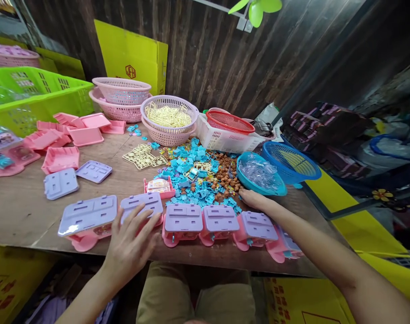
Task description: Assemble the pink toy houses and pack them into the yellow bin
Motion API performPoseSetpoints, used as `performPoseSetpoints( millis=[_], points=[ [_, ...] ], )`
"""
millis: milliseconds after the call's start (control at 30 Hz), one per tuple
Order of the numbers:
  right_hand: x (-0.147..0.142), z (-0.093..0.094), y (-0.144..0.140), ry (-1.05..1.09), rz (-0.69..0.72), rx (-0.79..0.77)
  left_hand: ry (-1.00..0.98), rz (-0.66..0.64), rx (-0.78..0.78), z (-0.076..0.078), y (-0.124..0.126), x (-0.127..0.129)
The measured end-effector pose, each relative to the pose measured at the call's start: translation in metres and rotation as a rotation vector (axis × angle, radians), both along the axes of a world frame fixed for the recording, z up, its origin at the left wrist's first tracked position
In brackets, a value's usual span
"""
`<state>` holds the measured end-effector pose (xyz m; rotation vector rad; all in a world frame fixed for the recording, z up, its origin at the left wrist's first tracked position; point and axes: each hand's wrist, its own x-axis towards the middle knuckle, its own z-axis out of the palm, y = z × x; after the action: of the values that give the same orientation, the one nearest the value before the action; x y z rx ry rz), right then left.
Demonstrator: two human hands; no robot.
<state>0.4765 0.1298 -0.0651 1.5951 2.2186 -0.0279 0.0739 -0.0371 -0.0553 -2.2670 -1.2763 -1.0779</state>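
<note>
Knees in tan trousers (194, 297) below the desk (19, 211) edge. Left hand (130, 245) flat, fingers spread, resting on the second lilac lid (142, 204) of a row of pink-and-lilac cases (191, 225) lined along the near edge. Right hand (255, 199) reaching past the row, grip loose and part open, fingertips at the rim of a heap of blue pieces (191, 173) and brown pieces (225, 175); holding nothing that shows.

Behind the heap: cream frames (144, 156), one small open pink tray (159, 186), baskets (167, 119), a white crate (225, 139) topped by a red basket (229, 121), a teal bowl (259, 177) of clear bags. Loose lilac lids (61, 183) and pink shells (61, 158) to the left, with a green crate (39, 96) beyond.

Risks, judged from the layout:
- Cases overhanging the near edge, the rightmost (284, 249) tilted under the right forearm; likely to slide off if nudged by the arm.
- Uneven pressure from the spread left hand liable to tip its case or shove the neighbours along the row.
- Blue and brown pieces mingled; easy to pinch the wrong kind, or scatter small ones.
- Teal bowl just beside the right wrist; open to a knock on withdrawal.
</note>
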Motion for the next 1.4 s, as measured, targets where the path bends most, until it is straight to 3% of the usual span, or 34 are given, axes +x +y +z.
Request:
performPoseSetpoints(
  millis=[133,267,367,467,567,667,767,867,967,1033,1100,1167,1267,1400],
  points=[
    [-0.008,0.010,0.000,0.002,0.009,0.038,-0.099,-0.072,-0.034,0.007,-0.008,0.029],
    [-0.033,0.036,-0.008,0.038,0.067,0.112,-0.197,-0.210,-0.155,0.011,-0.011,0.051],
    [-0.080,0.056,-0.040,0.270,0.203,0.141,-0.419,-0.280,-0.358,0.011,-0.009,0.056],
    [-0.144,0.070,-0.089,0.595,0.509,0.087,-0.713,-0.304,-0.661,0.012,-0.006,0.055],
    [-0.201,0.076,-0.125,0.778,0.619,0.056,-0.966,-0.280,-0.890,0.013,-0.008,0.044],
    [-0.243,0.070,-0.137,0.989,0.548,0.032,-1.246,-0.306,-0.881,0.013,-0.015,0.022],
    [-0.277,0.055,-0.143,1.264,0.351,-0.031,-1.456,-0.363,-0.829,0.009,-0.024,0.002],
    [-0.305,0.038,-0.151,1.515,0.150,-0.099,-1.560,-0.278,-0.762,0.003,-0.032,-0.009],
    [-0.322,0.026,-0.155,1.622,0.082,-0.079,-1.346,-0.043,-0.640,0.002,-0.036,-0.030],
    [-0.326,0.022,-0.154,1.618,0.066,-0.118,-1.019,0.198,-0.474,0.004,-0.034,-0.057],
    [-0.328,0.020,-0.154,1.567,0.058,-0.207,-0.713,0.332,-0.349,0.004,-0.025,-0.091],
    [-0.332,0.017,-0.154,1.490,0.090,-0.237,-0.537,0.233,-0.425,-0.001,-0.012,-0.123],
    [-0.344,0.004,-0.156,1.396,0.167,-0.155,-0.473,0.081,-0.631,-0.017,0.005,-0.149],
    [-0.369,-0.026,-0.155,1.313,0.264,0.025,-0.553,0.207,-0.609,-0.038,0.008,-0.141]
  ],
)
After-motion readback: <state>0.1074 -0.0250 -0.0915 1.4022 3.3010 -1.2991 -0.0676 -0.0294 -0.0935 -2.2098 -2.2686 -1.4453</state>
